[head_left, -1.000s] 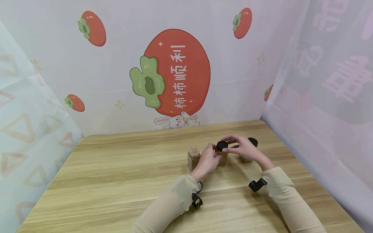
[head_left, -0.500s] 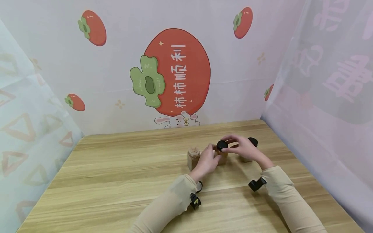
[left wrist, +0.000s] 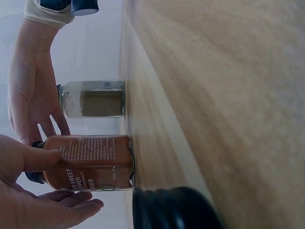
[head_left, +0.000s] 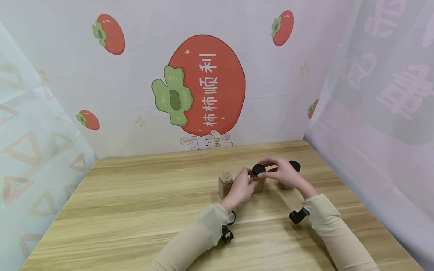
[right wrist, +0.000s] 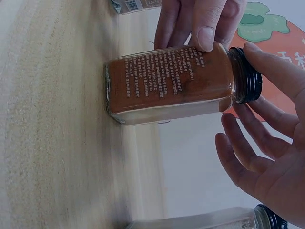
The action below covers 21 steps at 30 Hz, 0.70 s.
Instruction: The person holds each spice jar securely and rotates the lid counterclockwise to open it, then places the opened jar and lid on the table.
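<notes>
A square glass spice jar (right wrist: pixel 167 78) of red-brown powder stands upright on the table between my hands. Its printed label partly reads "sweet pepper" in the left wrist view. My left hand (head_left: pixel 240 191) grips the jar's body near the shoulder, thumb on one face and fingers on another. My right hand (head_left: pixel 286 175) pinches the black lid (head_left: pixel 259 170) on top, thumb and fingertips at its rim. Just left of my left hand is a second jar (head_left: pixel 225 185), with its tan perforated shaker top bare. Partly behind my right hand stands a third jar (left wrist: pixel 100 99), black-lidded, with duller brown powder.
A loose black ribbed lid (left wrist: pixel 171 207) lies on the wooden table (head_left: pixel 135 203), partly hidden by the left sleeve in the head view. Black camera mounts hang at both wrists. Printed cloth (head_left: pixel 135 75) walls off the table's back and sides.
Almost nothing differs. Both hands keep their hold on the jar and its lid, and the view shifts very slightly.
</notes>
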Available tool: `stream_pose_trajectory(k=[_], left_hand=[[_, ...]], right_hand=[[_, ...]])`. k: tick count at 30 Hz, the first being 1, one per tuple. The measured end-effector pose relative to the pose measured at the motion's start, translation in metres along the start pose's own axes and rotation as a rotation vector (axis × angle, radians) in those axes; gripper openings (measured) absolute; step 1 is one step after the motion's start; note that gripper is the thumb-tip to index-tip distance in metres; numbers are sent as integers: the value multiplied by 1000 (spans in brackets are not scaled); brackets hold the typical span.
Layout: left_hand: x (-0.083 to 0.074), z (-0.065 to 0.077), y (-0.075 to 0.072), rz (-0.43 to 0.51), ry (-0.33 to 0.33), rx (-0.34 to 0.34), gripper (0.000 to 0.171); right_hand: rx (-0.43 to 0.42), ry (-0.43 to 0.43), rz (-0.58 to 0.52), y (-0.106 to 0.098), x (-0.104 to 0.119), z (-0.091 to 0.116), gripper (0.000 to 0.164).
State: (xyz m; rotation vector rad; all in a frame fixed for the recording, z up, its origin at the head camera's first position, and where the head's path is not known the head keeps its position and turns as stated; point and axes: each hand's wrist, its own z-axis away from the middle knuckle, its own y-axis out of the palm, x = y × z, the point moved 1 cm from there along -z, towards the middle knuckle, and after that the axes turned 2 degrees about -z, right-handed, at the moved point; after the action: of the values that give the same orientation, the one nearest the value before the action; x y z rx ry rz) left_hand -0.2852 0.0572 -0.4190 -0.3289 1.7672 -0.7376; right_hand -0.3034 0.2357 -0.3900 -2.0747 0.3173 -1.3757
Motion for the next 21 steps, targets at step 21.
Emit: stream_pose_trajectory(k=[21], left_hand=[[2, -4, 1, -32, 16, 39, 37]], right_hand=[[64, -8, 8, -8, 30, 6, 41]])
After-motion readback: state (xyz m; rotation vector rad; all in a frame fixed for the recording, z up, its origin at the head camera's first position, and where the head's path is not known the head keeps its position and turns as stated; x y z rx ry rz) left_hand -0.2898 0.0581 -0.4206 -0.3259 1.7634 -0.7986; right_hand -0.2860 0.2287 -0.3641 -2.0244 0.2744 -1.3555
